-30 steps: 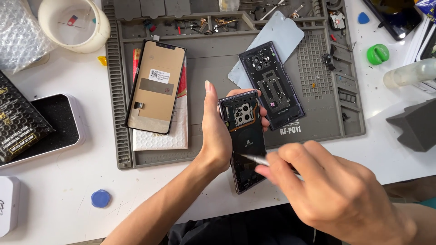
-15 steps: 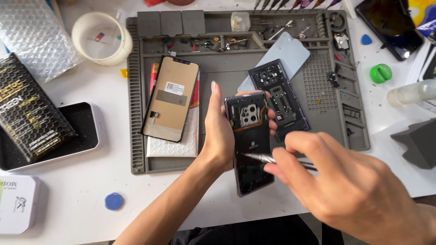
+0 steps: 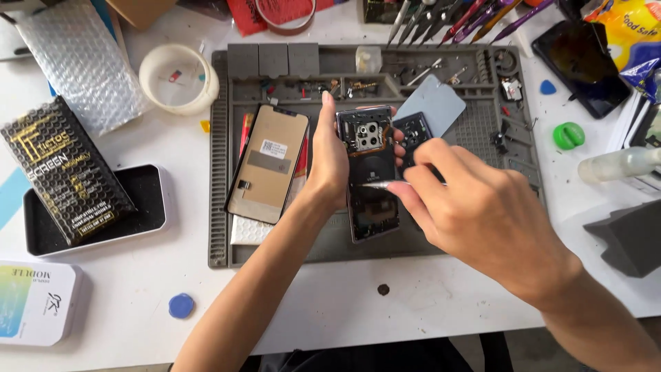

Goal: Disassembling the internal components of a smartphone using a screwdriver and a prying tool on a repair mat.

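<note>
Holding the opened phone [image 3: 370, 172] upright over the grey repair mat [image 3: 227, 207], your left hand [image 3: 329, 162] wraps it from the side, thumb along one edge and fingertips [image 3: 398, 134] curled over the other. Your right hand [image 3: 482, 213] has its fingers pinched together on metal tweezers [image 3: 377, 184], whose tip touches the phone's middle, just below the camera block. Beside your left thumb lies a detached screen [image 3: 267, 162].
</note>
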